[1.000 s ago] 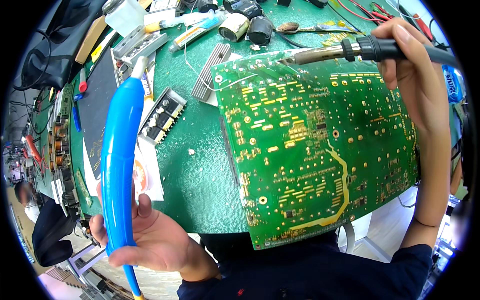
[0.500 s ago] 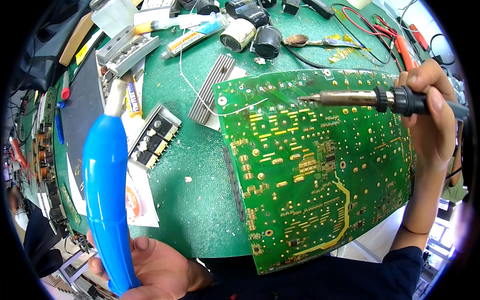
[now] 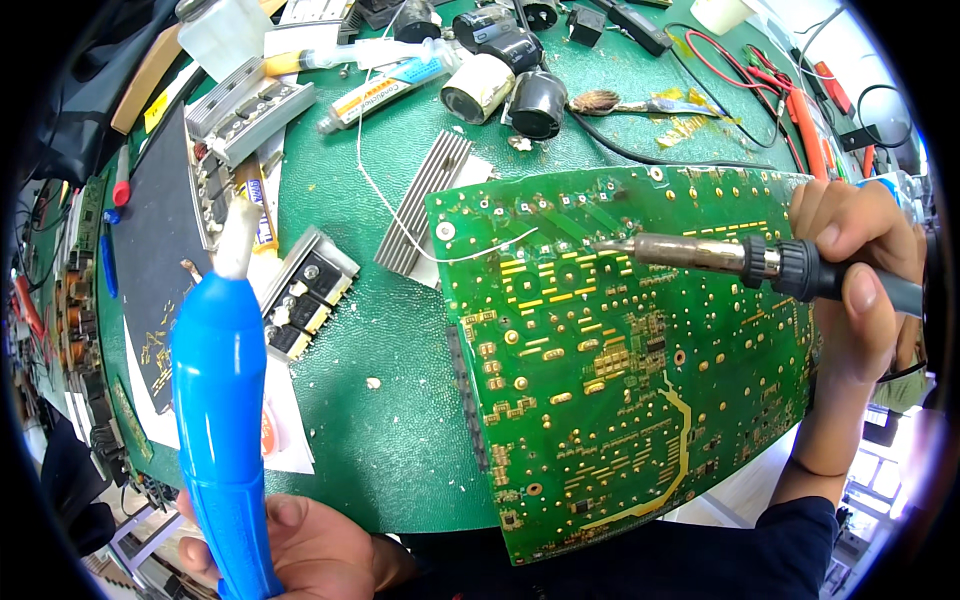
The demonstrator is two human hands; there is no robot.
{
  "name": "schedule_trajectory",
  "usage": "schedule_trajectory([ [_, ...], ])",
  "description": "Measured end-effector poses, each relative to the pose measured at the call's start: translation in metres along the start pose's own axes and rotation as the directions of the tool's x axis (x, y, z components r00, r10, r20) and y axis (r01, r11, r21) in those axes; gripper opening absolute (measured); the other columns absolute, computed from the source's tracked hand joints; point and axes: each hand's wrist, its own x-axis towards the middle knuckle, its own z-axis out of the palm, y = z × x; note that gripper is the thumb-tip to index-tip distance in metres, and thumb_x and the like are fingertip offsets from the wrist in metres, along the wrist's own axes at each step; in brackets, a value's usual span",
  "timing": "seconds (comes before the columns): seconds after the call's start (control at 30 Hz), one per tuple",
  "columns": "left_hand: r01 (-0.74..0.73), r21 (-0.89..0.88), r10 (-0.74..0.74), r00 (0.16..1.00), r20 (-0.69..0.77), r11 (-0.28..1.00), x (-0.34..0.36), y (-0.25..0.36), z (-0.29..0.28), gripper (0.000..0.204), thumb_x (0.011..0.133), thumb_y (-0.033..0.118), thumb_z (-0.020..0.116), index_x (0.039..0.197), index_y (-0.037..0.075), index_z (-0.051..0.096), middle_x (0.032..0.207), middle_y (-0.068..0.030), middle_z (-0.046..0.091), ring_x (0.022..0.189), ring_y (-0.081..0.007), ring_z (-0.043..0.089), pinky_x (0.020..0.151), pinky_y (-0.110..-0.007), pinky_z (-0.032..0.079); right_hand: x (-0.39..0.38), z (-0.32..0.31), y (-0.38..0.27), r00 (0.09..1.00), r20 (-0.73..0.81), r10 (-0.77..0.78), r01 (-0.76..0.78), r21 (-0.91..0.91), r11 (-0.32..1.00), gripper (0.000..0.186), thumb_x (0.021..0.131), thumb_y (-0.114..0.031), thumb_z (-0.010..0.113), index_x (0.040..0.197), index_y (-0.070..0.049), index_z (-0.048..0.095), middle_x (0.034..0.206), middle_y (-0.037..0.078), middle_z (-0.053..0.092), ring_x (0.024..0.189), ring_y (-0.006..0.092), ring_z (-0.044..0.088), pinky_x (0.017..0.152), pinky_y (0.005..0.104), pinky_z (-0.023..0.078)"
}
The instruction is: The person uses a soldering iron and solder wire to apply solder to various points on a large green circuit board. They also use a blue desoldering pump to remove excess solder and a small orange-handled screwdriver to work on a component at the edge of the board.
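Observation:
My right hand (image 3: 862, 270) grips a soldering iron (image 3: 700, 252) by its dark handle. The iron's tip points left and meets, or hovers just over, the upper part of a large green circuit board (image 3: 640, 440). The board is tilted with its soldered side facing me, and its lower edge is near my body. In my left hand (image 3: 310, 545) is a blue desoldering pump (image 3: 220, 390), held upright with its pale nozzle up, left of the board. A thin white wire (image 3: 480, 255) curves over the board's upper left corner.
A finned heatsink (image 3: 425, 205) lies against the board's upper left. Another heatsink with black components (image 3: 310, 290) sits beside the pump. Farther back are a syringe tube (image 3: 385, 95), black capacitors (image 3: 537, 105), a brush (image 3: 600, 102) and red test leads (image 3: 805, 120).
The whole view has shifted slightly, so the bench things sit lower. The iron's tip has moved a little toward me across the board. The pump's nozzle has dropped slightly.

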Motion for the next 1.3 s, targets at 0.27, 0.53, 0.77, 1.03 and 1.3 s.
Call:
schedule_trajectory([
  [0.27,-0.005,0.107,0.009,0.999,-0.042,0.994,-0.001,-0.003,0.004,0.062,0.096,0.053,0.039,0.131,0.002,0.040,0.140,-0.0261,0.040,0.122,-0.0397,0.050,0.091,-0.033,0.053,-0.003,-0.006,0.001,0.999,-0.040,-0.015,0.016,0.027,1.000,0.033,0.081,-0.030,0.060,0.090,0.001,0.055,0.081,0.007,0.050,0.066,0.0118,0.047,0.060,0.0238,0.036],
  [0.53,-0.040,0.346,0.138,0.955,-0.264,0.938,0.004,-0.006,0.027,0.046,0.098,0.048,0.038,0.122,0.009,0.044,0.140,-0.0218,0.042,0.124,-0.0291,0.048,0.102,-0.042,0.043,0.004,0.000,-0.002,0.963,-0.268,-0.042,0.034,-0.034,0.999,0.034,0.089,-0.028,0.055,0.104,0.002,0.060,0.083,0.008,0.061,0.069,0.0097,0.054,0.064,0.0219,0.042],
  [0.77,-0.429,0.468,0.481,0.877,0.011,0.773,0.054,0.084,0.027,0.023,0.098,0.034,0.048,0.109,0.014,0.049,0.107,-0.0065,0.058,0.103,-0.0246,0.055,0.103,-0.051,0.035,0.003,-0.020,-0.020,0.926,-0.299,-0.231,0.226,-0.051,0.973,0.049,0.093,-0.039,0.058,0.117,0.003,0.057,0.088,0.011,0.065,0.078,0.0125,0.059,0.069,0.0237,0.045],
  [1.03,-0.246,0.655,0.238,0.966,0.103,0.714,0.069,0.133,0.027,0.055,0.087,0.013,0.068,0.134,-0.002,0.042,0.080,-0.0043,0.053,0.064,-0.0087,0.048,0.058,-0.018,0.039,-0.038,-0.038,-0.057,0.856,-0.208,-0.473,0.461,-0.104,0.881,0.066,0.099,-0.050,0.034,0.123,0.010,0.047,0.078,0.014,0.064,0.071,0.0179,0.063,0.067,0.0263,0.050],
  [1.3,-0.248,0.867,-0.348,0.841,0.414,0.432,0.022,0.076,0.067,0.038,0.076,0.003,0.073,0.111,0.003,0.061,0.078,-0.0080,0.064,0.066,-0.0144,0.060,0.061,-0.027,0.047,-0.088,0.019,-0.055,0.924,-0.300,-0.235,0.341,0.378,0.860,0.061,0.099,-0.051,0.034,0.124,0.003,0.045,0.104,0.025,0.065,0.094,0.0292,0.066,0.080,0.0343,0.050],
])
